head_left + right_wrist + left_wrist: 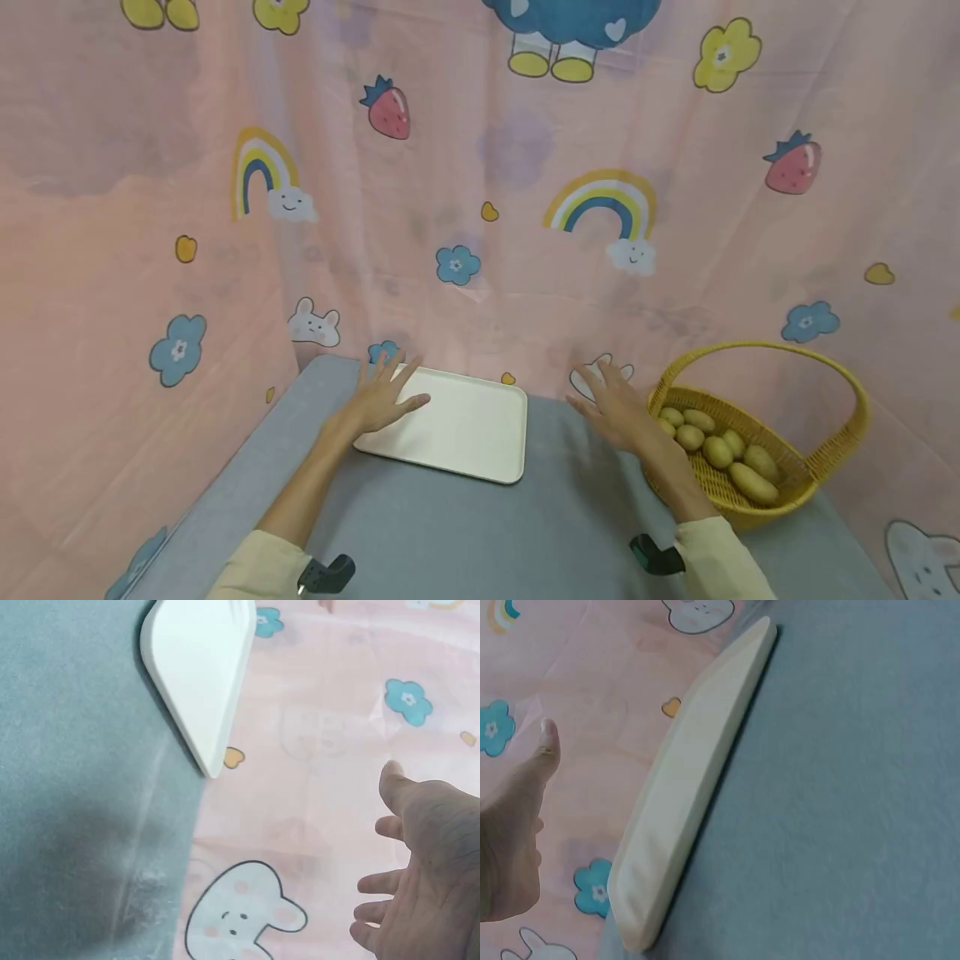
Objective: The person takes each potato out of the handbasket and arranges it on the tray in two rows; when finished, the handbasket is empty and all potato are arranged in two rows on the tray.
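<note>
My left hand (380,402) is spread with straight fingers and overlaps the left end of a cream rectangular tray (465,425) in the head view. Nothing is in its grasp; in the left wrist view the thumb points up, apart from the tray (679,787). To the right of the tray, my right hand (613,408) hovers with its fingers extended and holds nothing. Its forearm passes in front of the left side of a yellow wicker basket (806,496). Inside the basket lie several potatoes (717,452), partly hidden by that arm.
A grey cloth-covered table (480,533) spreads under the tray and basket. Behind it hangs a pink curtain (420,192) printed with rainbows, strawberries and flowers, meeting the table's back and left edges. The basket's tall arched handle (757,346) rises at the right.
</note>
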### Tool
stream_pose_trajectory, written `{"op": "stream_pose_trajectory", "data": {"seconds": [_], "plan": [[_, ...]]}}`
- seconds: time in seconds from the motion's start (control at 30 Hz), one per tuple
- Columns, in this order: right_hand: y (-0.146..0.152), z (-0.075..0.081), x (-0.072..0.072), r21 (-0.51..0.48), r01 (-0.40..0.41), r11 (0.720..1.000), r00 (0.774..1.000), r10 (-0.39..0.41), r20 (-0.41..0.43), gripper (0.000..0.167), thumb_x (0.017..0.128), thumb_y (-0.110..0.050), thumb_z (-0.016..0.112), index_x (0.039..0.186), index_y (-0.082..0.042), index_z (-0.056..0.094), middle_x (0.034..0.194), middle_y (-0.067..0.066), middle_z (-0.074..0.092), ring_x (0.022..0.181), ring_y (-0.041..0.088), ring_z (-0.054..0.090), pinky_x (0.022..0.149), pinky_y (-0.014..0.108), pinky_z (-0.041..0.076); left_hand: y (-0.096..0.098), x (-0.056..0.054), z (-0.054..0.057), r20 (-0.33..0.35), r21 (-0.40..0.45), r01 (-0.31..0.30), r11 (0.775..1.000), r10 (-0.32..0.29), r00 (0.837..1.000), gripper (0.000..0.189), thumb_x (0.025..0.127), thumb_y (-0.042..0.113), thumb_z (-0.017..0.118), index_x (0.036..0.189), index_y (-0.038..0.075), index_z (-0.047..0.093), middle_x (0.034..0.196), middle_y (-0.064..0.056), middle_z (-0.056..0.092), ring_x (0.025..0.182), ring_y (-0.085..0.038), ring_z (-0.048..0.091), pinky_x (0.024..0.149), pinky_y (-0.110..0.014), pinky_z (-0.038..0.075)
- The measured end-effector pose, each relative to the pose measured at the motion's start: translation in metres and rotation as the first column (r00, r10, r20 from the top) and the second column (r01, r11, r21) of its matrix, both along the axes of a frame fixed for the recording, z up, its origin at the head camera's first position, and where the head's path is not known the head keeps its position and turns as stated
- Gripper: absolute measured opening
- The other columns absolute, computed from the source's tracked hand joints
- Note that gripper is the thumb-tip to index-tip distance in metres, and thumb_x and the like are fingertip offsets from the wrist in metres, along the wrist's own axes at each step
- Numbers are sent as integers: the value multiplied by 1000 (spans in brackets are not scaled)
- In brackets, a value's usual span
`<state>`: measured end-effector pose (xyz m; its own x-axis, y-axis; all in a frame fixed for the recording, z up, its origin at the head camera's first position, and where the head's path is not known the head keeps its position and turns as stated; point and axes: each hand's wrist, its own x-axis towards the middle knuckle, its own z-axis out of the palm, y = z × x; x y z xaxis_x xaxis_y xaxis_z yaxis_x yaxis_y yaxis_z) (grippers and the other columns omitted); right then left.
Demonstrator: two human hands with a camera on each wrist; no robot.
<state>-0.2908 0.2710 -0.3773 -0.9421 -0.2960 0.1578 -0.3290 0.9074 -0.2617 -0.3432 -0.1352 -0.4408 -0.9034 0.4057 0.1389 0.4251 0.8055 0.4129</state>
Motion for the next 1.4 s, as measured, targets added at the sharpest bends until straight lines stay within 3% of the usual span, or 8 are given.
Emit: {"op": "stream_pose_trajectory", "data": {"seconds": [0.17, 0.4, 0.57, 0.73, 1.03, 1.27, 1.4], "plan": [[11, 5, 12, -57, -2, 998, 1000, 1, -14, 65, 111, -42, 48, 163, -6, 32, 167, 37, 21, 151, 62, 26, 113, 81, 31, -21, 4, -16, 46, 4, -5, 1000, 5, 999, 98, 100, 62, 56, 169, 8, 12, 175, -25, 8, 161, -56, -2, 124, -78, -4], [28, 24, 35, -92, -5, 996, 1000, 4, -20, 68, 112, -45, 44, 166, -7, 26, 168, 33, 24, 151, 59, 29, 113, 79, 32, -48, 8, -36, 82, -33, -25, 999, 28, 996, 116, 91, 68, 64, 165, -5, 12, 174, -27, 12, 161, -54, 0, 124, -77, -3], [42, 34, 49, -148, -3, 989, 1000, 1, -11, 66, 113, -44, 42, 165, -6, 28, 167, 31, 28, 151, 59, 28, 112, 81, 29, -55, 10, -46, 90, -33, -2, 999, 5, 996, 128, 83, 67, 74, 162, -13, 13, 171, -35, 14, 159, -58, 2, 122, -79, -3], [57, 41, 60, -192, 24, 981, 1000, -20, 22, 66, 113, -45, 40, 167, -13, 23, 167, 31, 30, 145, 60, 37, 105, 81, 37, -58, 9, -55, 97, -31, 31, 999, -28, 995, 140, 76, 75, 77, 159, -17, 12, 169, -39, 12, 156, -63, 3, 120, -82, -2], [85, 48, 76, -210, 54, 976, 998, -46, 44, 67, 114, -46, 34, 169, -14, 15, 157, 33, 46, 134, 58, 53, 98, 74, 49, -58, 13, -66, 143, -67, 25, 997, -15, 990, 137, 79, 64, 83, 159, -18, 9, 169, -39, 10, 157, -62, 6, 121, -81, 3], [105, 50, 72, -201, 47, 978, 999, -45, 16, 60, 115, -35, 32, 166, -5, 21, 146, 41, 51, 126, 66, 54, 90, 77, 49, -57, 8, -68, 147, -35, -11, 999, 16, 989, 138, 78, 64, 83, 160, -17, 8, 169, -39, 11, 158, -60, 6, 122, -79, 2], [113, 51, 66, -210, 72, 975, 997, -65, 39, 60, 115, -38, 30, 167, -8, 21, 149, 42, 47, 126, 66, 53, 85, 75, 51, -56, 3, -69, 139, -30, -17, 999, 21, 990, 136, 80, 66, 80, 160, -17, 8, 169, -39, 12, 158, -60, 7, 122, -79, 3]]}}
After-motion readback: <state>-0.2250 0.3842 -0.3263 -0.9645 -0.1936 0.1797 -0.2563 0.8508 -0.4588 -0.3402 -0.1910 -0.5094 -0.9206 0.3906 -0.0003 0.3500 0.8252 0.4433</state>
